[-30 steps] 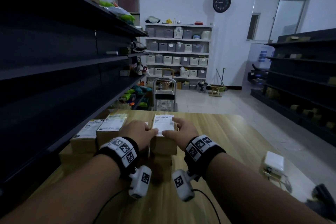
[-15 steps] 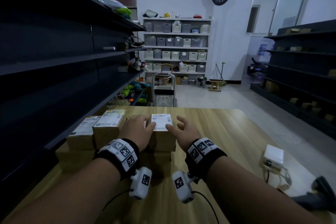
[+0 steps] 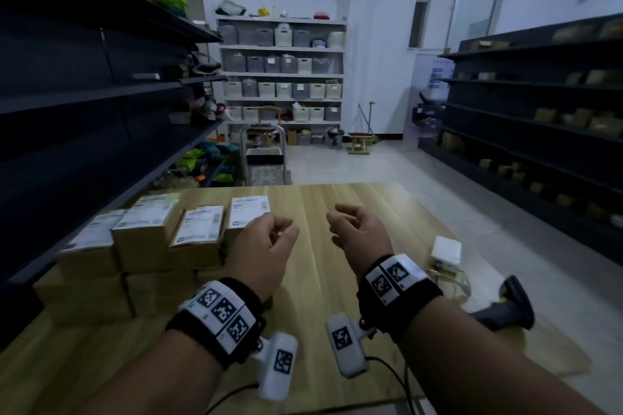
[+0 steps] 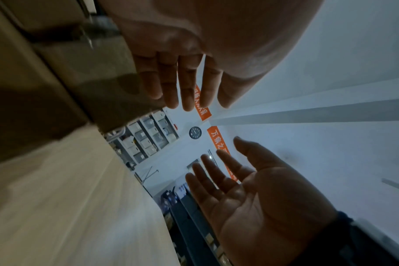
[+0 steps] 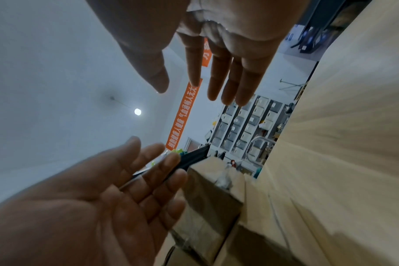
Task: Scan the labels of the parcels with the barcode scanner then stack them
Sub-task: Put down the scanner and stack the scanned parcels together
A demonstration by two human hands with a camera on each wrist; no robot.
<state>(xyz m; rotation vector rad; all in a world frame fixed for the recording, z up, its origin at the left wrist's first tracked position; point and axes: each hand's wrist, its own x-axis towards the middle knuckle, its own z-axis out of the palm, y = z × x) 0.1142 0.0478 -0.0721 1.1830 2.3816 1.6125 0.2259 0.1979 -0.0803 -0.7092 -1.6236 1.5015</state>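
Two hands hovering empty above the tabletop [image 3: 337,246], palms turned toward each other: left hand [image 3: 266,246] just beside the nearest parcel, right hand [image 3: 360,236] well clear of everything, each grip loose, fingers [image 4: 169,86] slack and apart, clamping on nothing. Sitting at the left of the tabletop in two layers, the parcels [image 3: 145,239], upper boxes resting on lower ones with white labels [image 3: 249,210] facing up, probably so each code stays readable from above. Lying on its side near the right edge, the barcode scanner [image 3: 509,307], within easy reach of the right hand, beside a small white box [image 3: 446,251] with cables. Judging from the tidy rows and free hands, stacking looking largely finished here; not possible to tell whether more parcels are waiting out of view. Pushing carelessly against the upper row risking sliding a box off its base.
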